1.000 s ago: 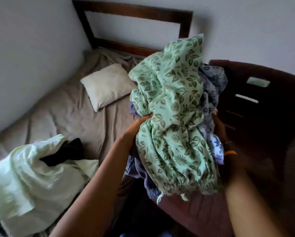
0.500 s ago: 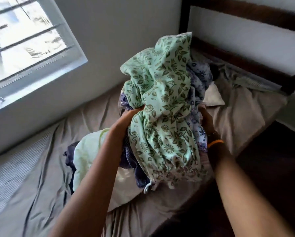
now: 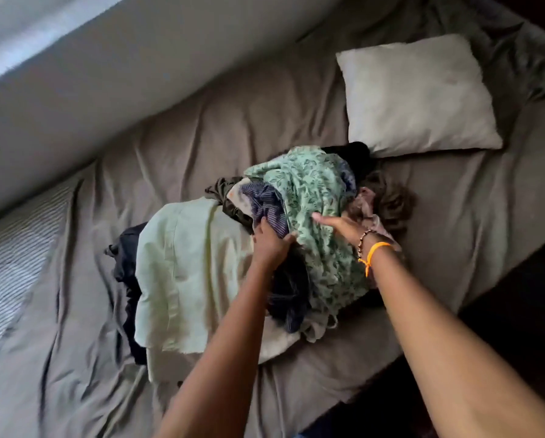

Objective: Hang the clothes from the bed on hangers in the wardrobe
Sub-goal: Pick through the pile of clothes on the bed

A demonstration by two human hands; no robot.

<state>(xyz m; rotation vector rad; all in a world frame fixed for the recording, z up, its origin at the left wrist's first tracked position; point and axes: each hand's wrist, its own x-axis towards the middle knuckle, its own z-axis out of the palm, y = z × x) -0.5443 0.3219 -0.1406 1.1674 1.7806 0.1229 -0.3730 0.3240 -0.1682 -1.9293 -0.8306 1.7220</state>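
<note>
1. The clothes pile (image 3: 296, 222) lies mid-bed (image 3: 201, 128), near the pillow (image 3: 416, 93).
2. The left hand (image 3: 269, 245) grips dark fabric; the right hand (image 3: 340, 224) rests flat on the green floral garment (image 3: 312, 191).
3. Judged step: sorting. Next move needs one garment separated out; no hanger or wardrobe is visible.

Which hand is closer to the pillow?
Right. The right hand lies on the green leafy cloth below the pillow; the left hand is farther away.

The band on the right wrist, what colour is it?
Orange; the band shows best in the head view, beside a beaded bracelet.
</note>
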